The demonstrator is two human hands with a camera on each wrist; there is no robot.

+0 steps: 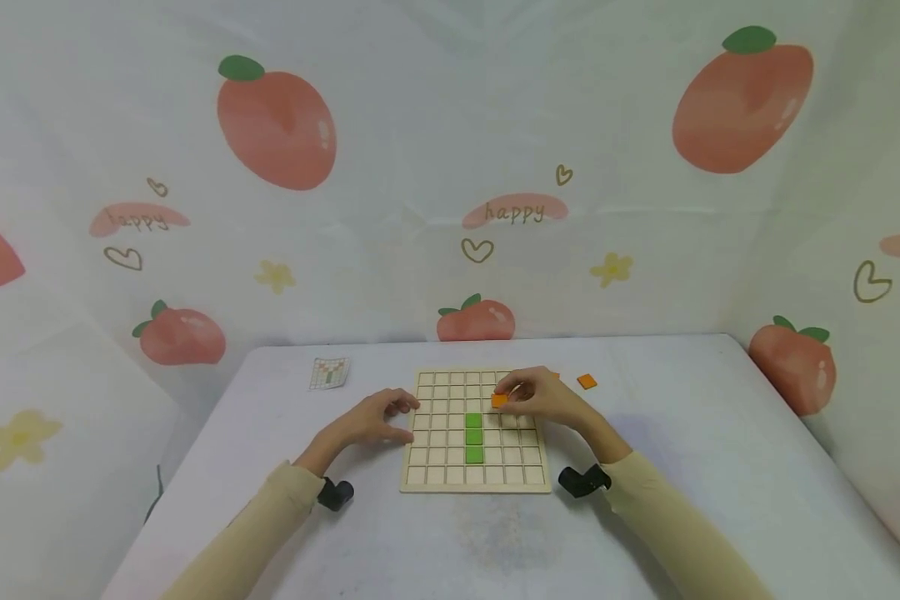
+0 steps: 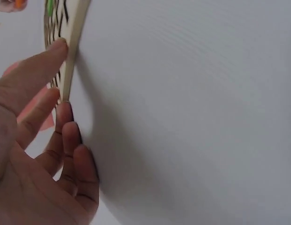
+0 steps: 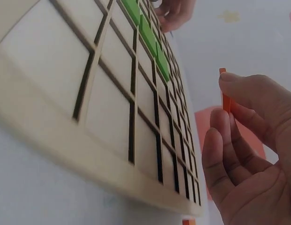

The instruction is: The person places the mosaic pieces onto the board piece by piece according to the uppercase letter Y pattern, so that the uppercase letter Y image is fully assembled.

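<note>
A wooden grid board [image 1: 438, 457] lies on the table, with three green square tiles [image 1: 473, 437] set in one column of its cells. My right hand [image 1: 546, 397] pinches an orange square tile [image 1: 499, 401] between thumb and fingers, above the board's right half. From the right wrist view, this orange tile [image 3: 226, 96] is seen edge-on, raised off the grid. My left hand [image 1: 378, 417] is at the board's left edge, its fingers loosely bent. In the left wrist view the thumb [image 2: 55, 49] and fingertips touch that rim.
Behind the right hand, another orange tile [image 1: 587, 382] lies on the white table [image 1: 645, 417], and a further orange piece [image 1: 556, 376] is partly hidden by the hand. A small card with a printed grid pattern [image 1: 330, 373] lies at the back left. A printed cloth hangs behind.
</note>
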